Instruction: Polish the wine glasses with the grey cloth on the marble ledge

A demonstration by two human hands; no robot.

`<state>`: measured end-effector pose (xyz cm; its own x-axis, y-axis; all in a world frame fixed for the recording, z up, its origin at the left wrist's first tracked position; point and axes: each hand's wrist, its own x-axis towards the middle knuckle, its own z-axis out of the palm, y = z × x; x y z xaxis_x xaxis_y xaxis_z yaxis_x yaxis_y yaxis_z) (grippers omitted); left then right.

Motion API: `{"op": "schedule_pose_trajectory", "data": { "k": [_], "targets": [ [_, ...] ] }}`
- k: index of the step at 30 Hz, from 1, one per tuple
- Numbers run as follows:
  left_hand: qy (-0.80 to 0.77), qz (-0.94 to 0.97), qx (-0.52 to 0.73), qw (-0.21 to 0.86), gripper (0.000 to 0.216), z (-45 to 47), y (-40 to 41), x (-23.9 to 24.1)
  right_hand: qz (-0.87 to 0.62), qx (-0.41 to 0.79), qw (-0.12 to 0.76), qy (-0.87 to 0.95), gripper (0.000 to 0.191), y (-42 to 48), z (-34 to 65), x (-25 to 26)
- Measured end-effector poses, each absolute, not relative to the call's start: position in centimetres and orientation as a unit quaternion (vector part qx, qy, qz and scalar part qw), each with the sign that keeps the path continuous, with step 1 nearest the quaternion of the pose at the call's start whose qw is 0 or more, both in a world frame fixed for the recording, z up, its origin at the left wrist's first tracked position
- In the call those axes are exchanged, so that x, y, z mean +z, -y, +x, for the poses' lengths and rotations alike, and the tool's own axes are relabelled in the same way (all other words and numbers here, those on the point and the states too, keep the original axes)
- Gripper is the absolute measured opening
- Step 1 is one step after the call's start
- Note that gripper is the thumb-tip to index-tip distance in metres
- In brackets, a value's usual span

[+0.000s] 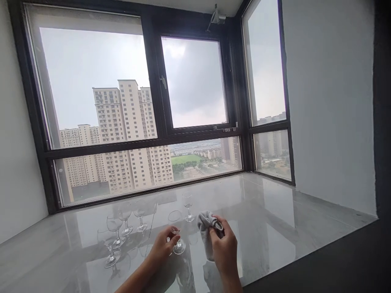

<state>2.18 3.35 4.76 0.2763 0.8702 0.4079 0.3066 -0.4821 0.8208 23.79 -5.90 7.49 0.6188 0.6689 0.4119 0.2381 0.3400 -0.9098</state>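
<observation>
My left hand is closed around the bowl of a small clear stemmed glass, fingers and thumb on its sides. This glass is upright, rim up; whether its foot touches the glossy sill I cannot tell. In my right hand is a bunched grey cloth, gripped between thumb and fingers, with a fold hanging down. The cloth is to the right of the held glass, apart from it. Just behind them a second stemmed glass stands upright on the sill.
Several more stemmed glasses stand upright in a group on the left of the shiny grey sill. Dark-framed windows rise behind, with tall buildings outside. A white wall bounds the right; the sill's front edge slants below it.
</observation>
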Motion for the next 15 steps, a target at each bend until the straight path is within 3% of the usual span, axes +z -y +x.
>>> {"op": "schedule_pose_trajectory", "data": {
  "k": [7,15],
  "targets": [
    [-0.407,0.725,0.448,0.331,0.023,2.5,-2.8,5.3,-0.553,0.163,0.713,0.398,0.037,5.2,23.8,6.9],
    [-0.414,0.792,0.385,0.228,0.011,2.4,-1.2,6.3,-0.549,0.153,0.722,0.391,0.035,5.8,24.1,7.7]
  ]
}}
